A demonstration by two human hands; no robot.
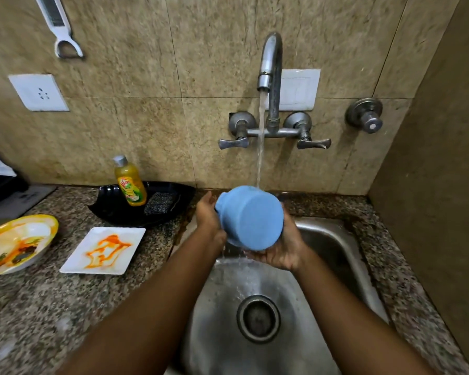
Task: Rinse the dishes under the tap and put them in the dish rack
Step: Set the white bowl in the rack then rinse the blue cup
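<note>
Speckled granite desk (pixel 52 307) surrounding a stainless-steel sink (pixel 336 253), with a wall-mounted chrome tap (pixel 271 63) running a steady stream. The stream lands on the upper side of a matte blue ceramic mug (pixel 251 219), held tilted over the sink with its base towards the camera. The left hand (pixel 209 217) presses against the handle side of the mug; whether its fingers curl round the handle cannot be told. The right hand (pixel 282 250) cups the mug from beneath, its grip curled round the lower wall. Awaiting rinsing on the desk: a round yellow-patterned bowl (pixel 16 243) and a square white plate (pixel 103 250), both smeared with orange sauce. Behind them, a black tray (pixel 109 209) carries a yellow dish-soap bottle (pixel 130 185) and a dark scouring pad (pixel 159 203). No dish rack is in view. Probable hazard: the wet glaze may slip from the cupping hand, dropping the mug into the steel basin and chipping it.
</note>
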